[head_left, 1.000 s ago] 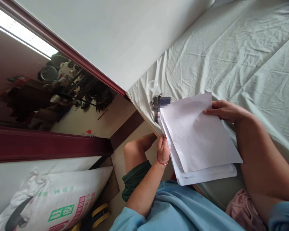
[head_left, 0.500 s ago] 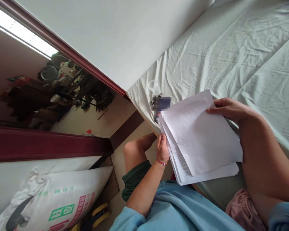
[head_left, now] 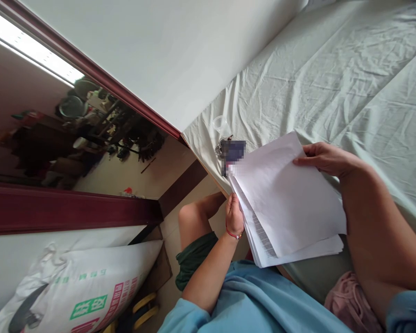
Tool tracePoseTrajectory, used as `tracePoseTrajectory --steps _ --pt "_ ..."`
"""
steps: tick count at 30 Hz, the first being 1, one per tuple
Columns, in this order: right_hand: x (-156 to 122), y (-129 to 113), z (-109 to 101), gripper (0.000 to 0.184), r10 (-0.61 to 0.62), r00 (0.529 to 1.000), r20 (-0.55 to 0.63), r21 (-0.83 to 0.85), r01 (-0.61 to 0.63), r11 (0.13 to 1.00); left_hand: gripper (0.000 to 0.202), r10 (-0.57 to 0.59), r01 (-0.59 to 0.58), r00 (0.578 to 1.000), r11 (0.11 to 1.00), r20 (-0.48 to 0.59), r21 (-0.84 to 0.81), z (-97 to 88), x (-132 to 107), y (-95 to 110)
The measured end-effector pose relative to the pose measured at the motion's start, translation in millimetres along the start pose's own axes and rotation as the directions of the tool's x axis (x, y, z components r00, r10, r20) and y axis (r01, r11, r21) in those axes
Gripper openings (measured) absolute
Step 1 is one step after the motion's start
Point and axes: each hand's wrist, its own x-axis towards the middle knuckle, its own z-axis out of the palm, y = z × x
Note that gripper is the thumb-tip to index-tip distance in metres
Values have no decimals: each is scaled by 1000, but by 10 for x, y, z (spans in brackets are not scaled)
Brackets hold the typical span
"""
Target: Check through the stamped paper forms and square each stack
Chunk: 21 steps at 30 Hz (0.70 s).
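Note:
A stack of white paper sheets lies over the edge of a bed covered with a pale green sheet. My left hand is closed on the left edge of the stack, with a red cord round its wrist. At the far right corner, my right hand pinches the top sheet, which sits slightly askew over the printed sheets below.
A bunch of keys and a small clear plastic cup lie on the bed just beyond the papers. A printed white sack stands at lower left by a dark red door frame. A white wall rises behind the bed.
The top sheet rose and shifted a little under my right hand, then settled lower and more askew, showing more of the printed sheet below. My left hand stayed put.

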Motion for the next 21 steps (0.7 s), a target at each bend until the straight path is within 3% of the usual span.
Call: tracePoseTrajectory --steps 11,15,17,21 --pt "59 68 -64 38 -7 1000 8 -40 7 999 59 -9 9 1000 1000 -3 -21 -10 -4 -15" --pt "44 61 -44 42 -6 1000 3 -15 6 1000 57 -17 20 996 999 90 -26 17 -25 31" --pt "29 68 -58 43 -11 999 -31 7 12 1000 57 -19 23 991 999 134 -34 29 -30 53" --pt "-12 87 -136 26 -42 983 -176 137 67 988 55 -17 19 994 1000 104 -19 46 -33 88"
